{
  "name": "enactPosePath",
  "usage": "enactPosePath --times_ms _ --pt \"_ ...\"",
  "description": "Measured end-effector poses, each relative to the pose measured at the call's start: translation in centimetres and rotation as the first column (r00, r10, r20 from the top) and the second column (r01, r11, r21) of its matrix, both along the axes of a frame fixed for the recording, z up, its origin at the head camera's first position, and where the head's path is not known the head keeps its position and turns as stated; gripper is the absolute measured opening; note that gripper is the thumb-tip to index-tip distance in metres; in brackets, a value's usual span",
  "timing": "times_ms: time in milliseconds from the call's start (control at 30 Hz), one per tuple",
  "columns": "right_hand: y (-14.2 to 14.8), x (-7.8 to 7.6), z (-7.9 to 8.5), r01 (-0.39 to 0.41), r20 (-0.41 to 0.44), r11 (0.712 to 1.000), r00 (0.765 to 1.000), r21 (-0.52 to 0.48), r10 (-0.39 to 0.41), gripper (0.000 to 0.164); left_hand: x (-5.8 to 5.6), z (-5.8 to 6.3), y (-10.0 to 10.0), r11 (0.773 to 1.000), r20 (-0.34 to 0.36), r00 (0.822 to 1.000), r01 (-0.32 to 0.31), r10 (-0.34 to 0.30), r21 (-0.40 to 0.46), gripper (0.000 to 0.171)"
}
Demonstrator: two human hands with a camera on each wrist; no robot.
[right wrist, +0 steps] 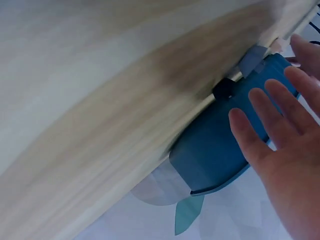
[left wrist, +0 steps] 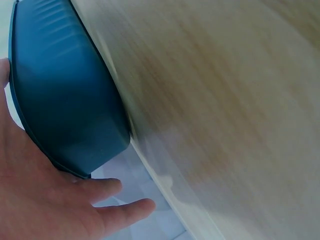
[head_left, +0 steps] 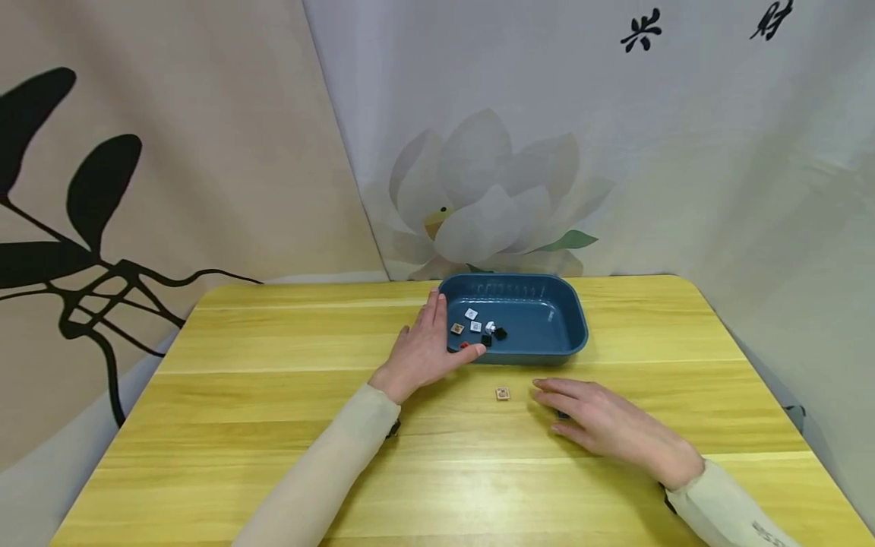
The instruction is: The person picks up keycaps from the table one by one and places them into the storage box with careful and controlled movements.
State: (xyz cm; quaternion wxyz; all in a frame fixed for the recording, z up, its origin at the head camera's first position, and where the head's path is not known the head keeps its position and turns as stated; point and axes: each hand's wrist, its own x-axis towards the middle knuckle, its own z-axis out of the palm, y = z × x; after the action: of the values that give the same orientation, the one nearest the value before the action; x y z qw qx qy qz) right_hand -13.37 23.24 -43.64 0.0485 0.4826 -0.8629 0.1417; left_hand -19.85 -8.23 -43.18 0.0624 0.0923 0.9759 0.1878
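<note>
While my left hand [head_left: 425, 349], fingers extended, touches the blue tray [head_left: 536, 313], I list: right hand [head_left: 604, 422], fingers parted, empty; dark piece [head_left: 563, 415], on tabletop [head_left: 437, 494] beneath, best pinched by opposite edges.

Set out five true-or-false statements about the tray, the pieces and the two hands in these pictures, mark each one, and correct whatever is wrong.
1. A tan tile lies on the table, outside the blue tray. True.
2. The small pieces in the blue tray are all white. False: black, tan and red ones lie there too.
3. The left grip touches the blue tray. True.
4. The right grip is inside the blue tray. False: it is over the table, outside the tray.
5. In the head view, the small pieces lie toward the blue tray's left end. True.
</note>
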Motion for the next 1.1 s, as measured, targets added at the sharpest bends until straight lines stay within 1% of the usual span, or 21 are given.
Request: enactPosePath --times_ms 133,333,500,733,900,1000,1100 --pt "0.3 -0.01 -0.35 -0.003 -0.012 1.0 1.0 0.024 0.003 0.048 -0.04 0.01 0.05 1.0 0.004 1.0 0.002 -0.002 0.002 0.125" --pt "0.56 0.13 -0.37 0.033 0.008 0.998 0.999 0.05 -0.034 0.043 -0.11 0.0 0.06 1.0 -0.006 1.0 0.001 -0.001 0.009 0.124" --pt "0.66 0.2 -0.42 0.051 0.017 0.998 0.999 0.047 -0.051 0.04 -0.1 0.01 0.03 1.0 -0.005 1.0 0.0 0.0 -0.001 0.124" --pt "0.73 0.17 -0.61 0.048 0.012 0.999 0.999 0.021 -0.049 0.034 0.0 0.05 0.02 1.0 0.006 1.0 0.001 -0.001 -0.013 0.125" --pt "0.69 0.11 -0.7 0.011 -0.032 0.999 0.999 -0.037 -0.013 0.023 -0.07 -0.07 0.06 1.0 0.0 1.0 -0.002 0.002 -0.003 0.123" --pt "0.62 0.07 -0.59 0.001 -0.062 0.998 0.998 -0.061 -0.005 0.022 -0.07 -0.1 0.05 1.0 -0.004 1.0 -0.004 0.004 0.003 0.122" --pt "0.54 0.09 -0.35 0.01 -0.073 0.998 0.997 -0.07 -0.016 0.023 -0.04 -0.07 0.04 1.0 -0.006 1.0 -0.006 0.006 0.004 0.123"
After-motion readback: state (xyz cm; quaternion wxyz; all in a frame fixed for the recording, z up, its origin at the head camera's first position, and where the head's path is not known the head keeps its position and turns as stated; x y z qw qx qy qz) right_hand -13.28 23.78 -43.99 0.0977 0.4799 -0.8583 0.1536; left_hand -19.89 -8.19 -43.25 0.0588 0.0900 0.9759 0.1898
